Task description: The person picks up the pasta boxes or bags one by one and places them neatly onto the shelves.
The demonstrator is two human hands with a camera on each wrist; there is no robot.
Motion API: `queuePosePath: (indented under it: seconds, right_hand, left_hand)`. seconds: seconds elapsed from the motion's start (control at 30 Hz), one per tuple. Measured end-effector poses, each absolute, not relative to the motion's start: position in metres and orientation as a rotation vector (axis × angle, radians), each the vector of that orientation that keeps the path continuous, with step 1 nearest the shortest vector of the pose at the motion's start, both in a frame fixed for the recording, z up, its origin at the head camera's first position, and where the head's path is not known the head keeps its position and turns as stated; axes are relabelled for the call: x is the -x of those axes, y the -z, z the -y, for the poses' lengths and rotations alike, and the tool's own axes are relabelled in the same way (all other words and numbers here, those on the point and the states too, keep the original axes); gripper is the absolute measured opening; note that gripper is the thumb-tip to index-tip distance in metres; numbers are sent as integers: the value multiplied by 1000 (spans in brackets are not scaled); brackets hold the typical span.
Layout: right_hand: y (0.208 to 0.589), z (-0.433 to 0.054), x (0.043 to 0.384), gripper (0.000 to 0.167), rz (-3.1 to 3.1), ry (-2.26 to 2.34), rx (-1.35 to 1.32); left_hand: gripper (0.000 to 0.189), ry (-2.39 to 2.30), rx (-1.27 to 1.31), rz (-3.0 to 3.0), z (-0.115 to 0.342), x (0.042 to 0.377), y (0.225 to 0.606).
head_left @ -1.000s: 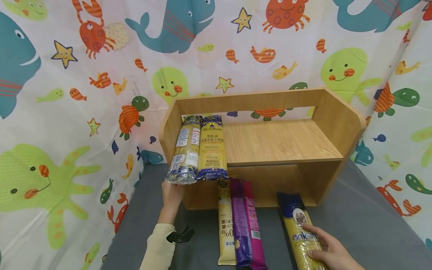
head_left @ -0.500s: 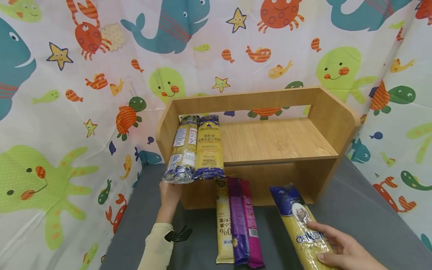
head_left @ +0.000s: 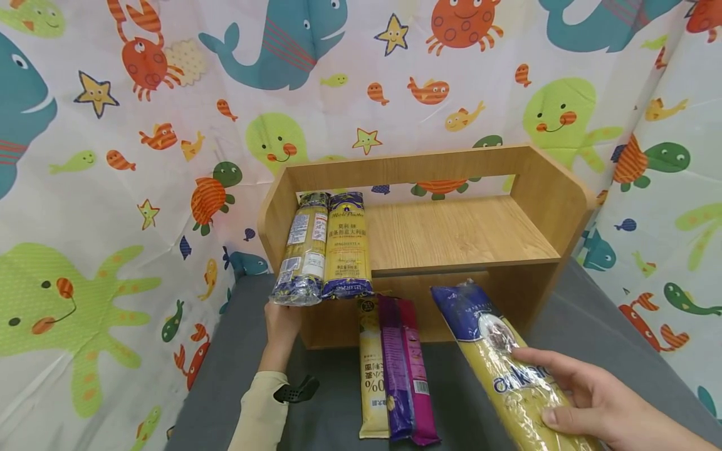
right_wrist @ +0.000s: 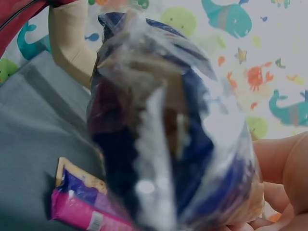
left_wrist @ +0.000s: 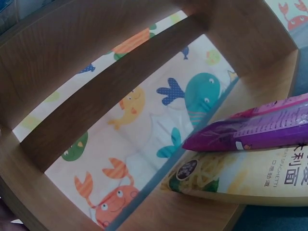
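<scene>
My right hand [head_left: 592, 391] grips a yellow-and-blue spaghetti pack [head_left: 496, 357], thumb on the near side and fingers across the top. The pack hangs tilted in front of the shelf's right half; its crinkled clear end [right_wrist: 163, 125] fills much of the right wrist view. My left hand [head_left: 284, 322] is at the wooden shelf's [head_left: 451, 232] lower left, just under the front ends of two spaghetti packs. Its fingers are mostly hidden there. Those packs, one with white labels [head_left: 301, 250] and one printed yellow [head_left: 346, 247], lie side by side on the upper board.
A pale yellow spaghetti pack [head_left: 372, 376] and a purple-pink pack [head_left: 406, 376] lie side by side, their far ends inside the lower compartment. A grey surface [head_left: 333, 401] lies beneath. A sea-animal printed curtain [head_left: 169, 94] hangs behind and at both sides.
My right hand has lifted the blue-and-yellow spaghetti pack off the grey surface, bringing it nearer, with its far end swung left. The left hand stays at the shelf. The view has shifted slightly.
</scene>
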State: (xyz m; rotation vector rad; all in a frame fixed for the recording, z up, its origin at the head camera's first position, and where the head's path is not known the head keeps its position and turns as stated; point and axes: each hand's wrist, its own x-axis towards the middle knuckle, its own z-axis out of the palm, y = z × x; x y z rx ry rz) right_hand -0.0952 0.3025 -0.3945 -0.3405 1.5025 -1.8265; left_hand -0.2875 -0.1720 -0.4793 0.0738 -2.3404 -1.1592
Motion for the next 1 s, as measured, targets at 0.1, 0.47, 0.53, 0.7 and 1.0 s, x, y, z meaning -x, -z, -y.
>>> queuePosePath:
  seconds: [0.1,0.47,0.53,0.7,1.0]
  right_hand:
    - [381,-300,98,60,-1560,1814,345]
    - [346,-259,137,59,-1939,1770,376]
    - [341,-246,146,62,-1962,1790,374]
    - [331,-215,167,74,-2017,1821,348]
    - [316,-179,193,73,-2100,1767,247]
  left_hand:
    - [28,1152,-80,2346,172,288,479]
    - [29,1134,-91,2357,172,287,478]
    - [29,1135,-92,2354,173,288,478]
    - [29,1135,-102,2358,174,288,480]
    - [25,1119,-67,2345,174,288,479]
